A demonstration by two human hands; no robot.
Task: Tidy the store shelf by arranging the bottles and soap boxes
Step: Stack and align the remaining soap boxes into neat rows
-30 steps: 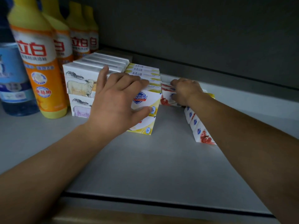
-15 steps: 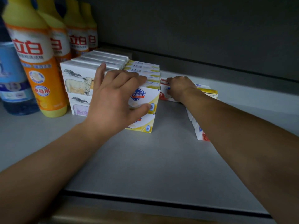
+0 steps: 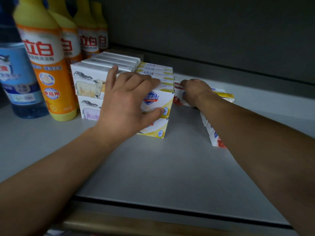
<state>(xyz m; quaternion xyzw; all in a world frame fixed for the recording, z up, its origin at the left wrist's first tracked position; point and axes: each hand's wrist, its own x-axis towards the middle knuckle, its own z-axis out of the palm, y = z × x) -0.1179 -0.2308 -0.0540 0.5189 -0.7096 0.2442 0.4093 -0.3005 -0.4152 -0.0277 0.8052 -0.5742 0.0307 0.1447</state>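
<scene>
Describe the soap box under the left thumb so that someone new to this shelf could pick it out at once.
Start at the row of yellow-capped orange bottles at the shelf's left; beside them stand two double-decked rows of boxes. In the right row, it is the upper front box, touched by the left hand. Its white-and-yellow face bears a blue shield logo, while the sheep boxes alongside show animals.

On the shelf (image 3: 162, 167), a row of detergent bottles (image 3: 49, 79) runs from front to back at the left, with another bottle (image 3: 18, 79) further left. Just right of the row stand two-high stacks of sheep soap boxes (image 3: 88, 86), and touching their right side the stacked Safeguard boxes (image 3: 156, 103). The left hand (image 3: 126, 106) rests on the front of these two stacks. Right of them a lower group of boxes (image 3: 179, 99) lies under the right hand (image 3: 196, 91), with a leaning row of boxes (image 3: 214, 135) nearer the front.
</scene>
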